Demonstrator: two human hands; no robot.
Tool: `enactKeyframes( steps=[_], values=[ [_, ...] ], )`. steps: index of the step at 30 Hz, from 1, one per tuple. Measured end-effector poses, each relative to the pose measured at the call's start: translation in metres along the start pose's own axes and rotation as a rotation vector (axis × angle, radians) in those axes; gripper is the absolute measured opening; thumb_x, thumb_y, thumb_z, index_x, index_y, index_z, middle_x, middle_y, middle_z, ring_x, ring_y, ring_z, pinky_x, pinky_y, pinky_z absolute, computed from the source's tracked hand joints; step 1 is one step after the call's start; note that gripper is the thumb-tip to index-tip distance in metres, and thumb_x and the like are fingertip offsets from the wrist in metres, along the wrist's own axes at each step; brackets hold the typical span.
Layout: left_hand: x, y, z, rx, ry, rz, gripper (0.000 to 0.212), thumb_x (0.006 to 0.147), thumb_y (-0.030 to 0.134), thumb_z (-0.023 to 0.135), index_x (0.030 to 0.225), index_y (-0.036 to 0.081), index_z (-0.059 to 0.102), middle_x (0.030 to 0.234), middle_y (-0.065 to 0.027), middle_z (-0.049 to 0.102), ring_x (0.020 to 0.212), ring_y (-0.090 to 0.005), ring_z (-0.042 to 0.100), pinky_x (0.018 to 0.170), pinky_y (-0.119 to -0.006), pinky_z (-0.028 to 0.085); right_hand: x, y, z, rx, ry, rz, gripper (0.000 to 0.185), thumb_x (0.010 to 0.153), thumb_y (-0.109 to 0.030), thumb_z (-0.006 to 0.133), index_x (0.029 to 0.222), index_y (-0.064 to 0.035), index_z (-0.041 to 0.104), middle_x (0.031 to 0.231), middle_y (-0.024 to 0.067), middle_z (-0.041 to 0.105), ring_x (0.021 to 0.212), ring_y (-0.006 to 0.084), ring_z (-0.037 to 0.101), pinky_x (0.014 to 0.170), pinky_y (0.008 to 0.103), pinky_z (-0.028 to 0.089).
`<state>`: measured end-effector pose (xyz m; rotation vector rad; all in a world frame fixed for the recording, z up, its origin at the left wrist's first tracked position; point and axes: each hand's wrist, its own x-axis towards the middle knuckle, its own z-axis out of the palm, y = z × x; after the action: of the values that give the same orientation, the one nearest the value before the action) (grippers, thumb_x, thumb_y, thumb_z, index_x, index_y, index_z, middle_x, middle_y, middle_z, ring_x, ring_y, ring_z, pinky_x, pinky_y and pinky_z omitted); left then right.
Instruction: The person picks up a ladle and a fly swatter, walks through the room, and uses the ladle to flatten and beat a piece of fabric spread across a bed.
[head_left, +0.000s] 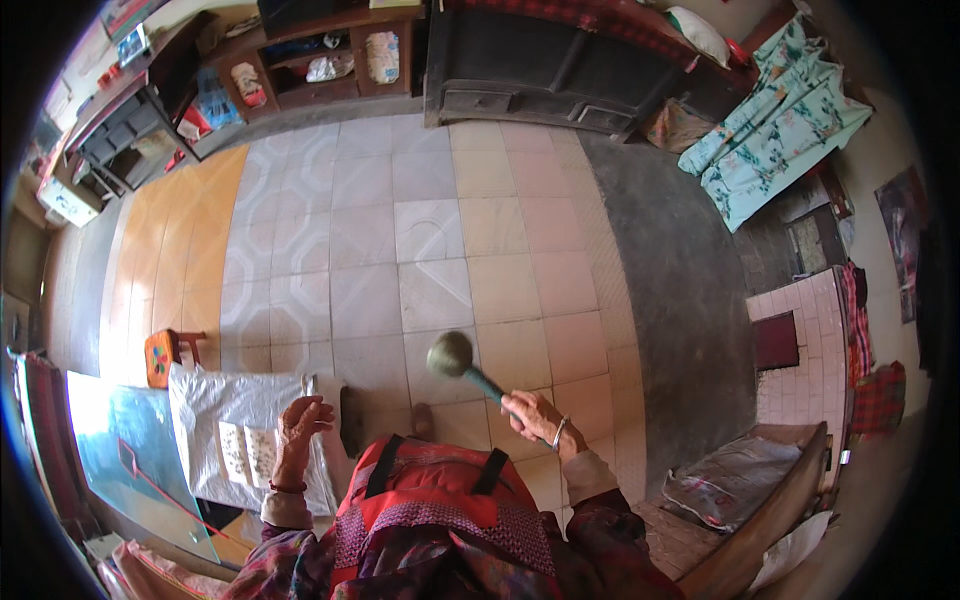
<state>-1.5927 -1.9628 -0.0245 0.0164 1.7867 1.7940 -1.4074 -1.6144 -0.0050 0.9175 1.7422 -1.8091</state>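
My right hand (531, 415), with a silver-coloured bracelet at the wrist, grips a dark green handle. The handle ends in a round, dull greenish head (450, 354), forming a ball-headed implement whose exact kind is unclear. It is held out over the tiled floor, head pointing up and left in the view. My left hand (301, 426) hovers with loosely bent fingers, and no object shows in it. Below and left of that hand, an open booklet (246, 454) with printed pages lies on a silvery plastic sheet (199, 420) covering a table. A red apron (442, 465) covers my lap.
An orange stool (161, 358) stands beyond the sheet. At left leans a glass pane (124, 442) with a red cord. Dark wooden cabinets (525, 64) line the far side. A floral cloth (780, 127) hangs at upper right, above a pale tiled block (814, 330).
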Motion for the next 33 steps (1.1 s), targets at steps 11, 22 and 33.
enactKeyframes(
  steps=[11,22,33],
  values=[
    [0.167,0.089,0.122,0.147,-0.155,0.182,0.030,0.088,0.021,0.051,0.103,-0.005,0.055,0.087,-0.0129,0.062,0.076,-0.0182,0.060,0.067,-0.029,0.050,0.133,0.047,-0.062,-0.345,-0.340,-0.560,0.034,0.089,-0.036,0.046,0.090,-0.0042,0.059,0.068,0.0047,0.056,0.064,0.0189,0.055,0.063,0.0318,0.043],
    [0.239,0.075,0.144,-0.009,0.247,0.010,0.028,0.084,0.023,0.056,0.098,-0.001,0.056,0.080,-0.0129,0.061,0.068,-0.0199,0.061,0.057,-0.029,0.052,0.198,-0.134,-0.215,-0.366,0.009,-0.499,0.031,0.087,-0.034,0.044,0.076,-0.0055,0.053,0.062,0.0096,0.054,0.057,0.0219,0.052,0.054,0.0337,0.042],
    [0.388,0.097,0.148,-0.133,0.402,-0.066,0.033,0.081,0.025,0.058,0.100,-0.002,0.054,0.078,-0.0131,0.061,0.064,-0.0205,0.061,0.053,-0.029,0.051,0.288,-0.297,-0.302,-0.401,-0.191,-0.344,0.037,0.090,-0.039,0.040,0.082,-0.0052,0.053,0.052,0.0029,0.044,0.043,0.0120,0.045,0.041,0.0276,0.036]
  ],
)
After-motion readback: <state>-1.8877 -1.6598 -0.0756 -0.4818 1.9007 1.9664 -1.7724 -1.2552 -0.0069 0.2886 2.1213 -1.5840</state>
